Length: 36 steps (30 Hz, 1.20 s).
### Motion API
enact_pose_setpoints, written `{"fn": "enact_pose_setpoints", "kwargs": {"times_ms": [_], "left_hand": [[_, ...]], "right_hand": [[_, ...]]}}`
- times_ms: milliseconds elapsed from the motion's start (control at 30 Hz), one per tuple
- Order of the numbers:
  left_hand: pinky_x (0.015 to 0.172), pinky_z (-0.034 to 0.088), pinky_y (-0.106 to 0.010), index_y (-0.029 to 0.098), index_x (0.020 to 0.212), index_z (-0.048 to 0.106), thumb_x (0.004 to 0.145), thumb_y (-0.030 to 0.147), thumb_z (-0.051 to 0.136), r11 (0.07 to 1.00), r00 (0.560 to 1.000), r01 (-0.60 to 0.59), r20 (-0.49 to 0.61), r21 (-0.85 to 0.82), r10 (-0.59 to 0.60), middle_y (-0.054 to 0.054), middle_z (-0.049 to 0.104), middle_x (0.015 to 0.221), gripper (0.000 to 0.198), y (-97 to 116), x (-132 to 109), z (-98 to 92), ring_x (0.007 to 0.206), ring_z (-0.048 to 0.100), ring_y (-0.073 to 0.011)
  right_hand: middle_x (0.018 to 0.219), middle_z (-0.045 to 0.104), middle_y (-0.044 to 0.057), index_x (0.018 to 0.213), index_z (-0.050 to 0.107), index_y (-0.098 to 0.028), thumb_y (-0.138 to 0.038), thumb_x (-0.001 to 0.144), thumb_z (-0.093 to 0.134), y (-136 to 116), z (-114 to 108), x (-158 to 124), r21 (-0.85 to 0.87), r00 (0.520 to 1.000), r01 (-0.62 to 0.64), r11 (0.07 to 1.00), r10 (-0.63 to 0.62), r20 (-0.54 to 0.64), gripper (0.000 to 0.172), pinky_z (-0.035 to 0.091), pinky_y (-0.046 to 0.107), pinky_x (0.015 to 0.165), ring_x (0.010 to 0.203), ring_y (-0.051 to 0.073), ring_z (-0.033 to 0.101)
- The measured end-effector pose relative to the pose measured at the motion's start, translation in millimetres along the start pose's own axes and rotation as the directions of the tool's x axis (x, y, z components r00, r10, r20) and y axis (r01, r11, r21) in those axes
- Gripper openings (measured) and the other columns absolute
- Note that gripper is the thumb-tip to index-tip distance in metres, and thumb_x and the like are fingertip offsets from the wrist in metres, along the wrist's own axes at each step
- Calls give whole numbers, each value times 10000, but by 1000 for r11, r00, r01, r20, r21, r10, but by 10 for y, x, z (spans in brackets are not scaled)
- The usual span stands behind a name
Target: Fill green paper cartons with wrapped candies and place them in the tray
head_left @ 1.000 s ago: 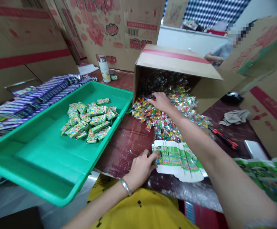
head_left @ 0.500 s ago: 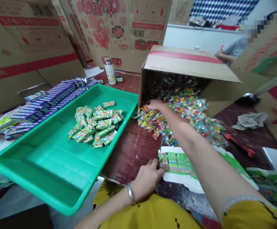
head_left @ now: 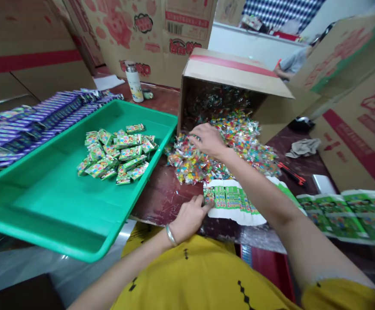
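My left hand (head_left: 189,218) rests at the table's front edge, its thumb and fingers closed on the left end of a fanned row of flat green printed packets (head_left: 231,197). This row lies on white-edged sheets. Over a heap of small clear-wrapped, multicoloured candies (head_left: 192,165), my right hand (head_left: 208,140) is curved, palm down, with thumb and fingers apart. Part of its fingertips is hidden, and I make out nothing held in them. The heap spills from a cardboard box (head_left: 232,71) lying on its side.
A green tray (head_left: 61,204) on the left holds several small green packs (head_left: 131,153). Purple striped boxes (head_left: 55,110) are stacked behind it. A white flask (head_left: 134,84) stands at the back. Red-handled pliers (head_left: 292,173), a grey cloth (head_left: 303,147) and green printed sheets (head_left: 351,215) lie on the right.
My right hand has risen from the candies by the box's left edge and its fingers have spread. More candies lie toward the front left. My left hand stays on the packets; the view has shifted.
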<state>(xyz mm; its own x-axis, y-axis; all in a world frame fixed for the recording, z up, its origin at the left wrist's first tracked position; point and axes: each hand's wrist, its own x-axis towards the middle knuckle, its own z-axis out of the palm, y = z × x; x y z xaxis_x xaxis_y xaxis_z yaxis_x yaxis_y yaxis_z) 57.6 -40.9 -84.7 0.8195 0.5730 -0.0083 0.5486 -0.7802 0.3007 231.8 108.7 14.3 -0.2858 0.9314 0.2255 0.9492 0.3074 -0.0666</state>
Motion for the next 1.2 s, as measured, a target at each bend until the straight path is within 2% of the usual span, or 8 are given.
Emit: {"fn": "enact_pose_setpoints", "kwargs": {"times_ms": [33,100,233,400,500,600,900,1200], "left_hand": [[735,519,-315,302,1353,451,975,176,395,1000,1000,-11,-5,-5,11,-88,522,1110,402,-5,3,7,1011,545,-241],[735,521,-314,292,1322,480,971,169,405,999,999,-34,-12,-18,34,-85,528,1105,379,-16,10,19,1003,552,-237],[736,530,-328,279,1275,517,960,160,427,998,998,-57,-17,-40,57,-80,533,1103,349,-14,25,47,1012,558,-242],[690,539,-322,259,1263,520,983,242,405,996,997,18,-66,-89,-24,-84,532,1090,303,7,5,68,953,566,-229],[756,548,-347,232,1284,506,988,316,411,987,986,44,-154,-153,-68,-90,543,1106,322,-10,-15,60,987,544,-236],[883,527,-408,209,1320,484,970,346,459,984,972,21,-229,-176,-62,-108,542,1212,377,-35,-18,44,1071,506,-260],[965,489,-453,210,1321,505,944,332,523,981,973,41,-216,-191,-83,-112,535,1308,397,-122,-164,46,1127,497,-274],[887,510,-425,196,1167,573,939,323,534,989,984,55,-163,-137,-77,-104,579,1191,264,-129,-242,4,1044,519,-254]], "right_hand": [[1177,671,103,1117,695,-179,-414,1007,368,21,-65,-180,-8,999,-34,999,34,-29,418,394,383,966,1126,258,562],[949,704,89,915,736,-192,-441,999,385,51,-112,-582,-43,985,-91,995,96,145,437,446,351,808,892,236,628],[1031,676,128,1042,723,-191,-502,927,538,12,56,-1273,-134,941,-120,984,156,302,380,459,361,831,1026,284,600],[1311,587,155,1341,553,-163,-516,954,474,-29,214,-1710,-160,976,-175,971,193,103,530,394,435,1023,1250,309,481],[1507,409,175,1441,433,-126,-551,944,463,22,287,-1999,-239,932,-364,901,352,-91,654,227,527,1141,1440,350,244],[1568,299,203,1475,361,-79,-577,934,455,13,445,-2237,-269,904,-426,864,416,-96,742,160,560,1157,1485,354,127],[1559,308,231,1484,349,-50,-627,931,409,-367,755,-2054,-199,921,-385,901,387,-29,801,115,577,1156,1479,363,146],[1240,620,153,1223,646,-168,-532,938,487,-445,474,-1797,-115,937,-342,933,348,34,489,368,462,969,1156,330,479]]}}
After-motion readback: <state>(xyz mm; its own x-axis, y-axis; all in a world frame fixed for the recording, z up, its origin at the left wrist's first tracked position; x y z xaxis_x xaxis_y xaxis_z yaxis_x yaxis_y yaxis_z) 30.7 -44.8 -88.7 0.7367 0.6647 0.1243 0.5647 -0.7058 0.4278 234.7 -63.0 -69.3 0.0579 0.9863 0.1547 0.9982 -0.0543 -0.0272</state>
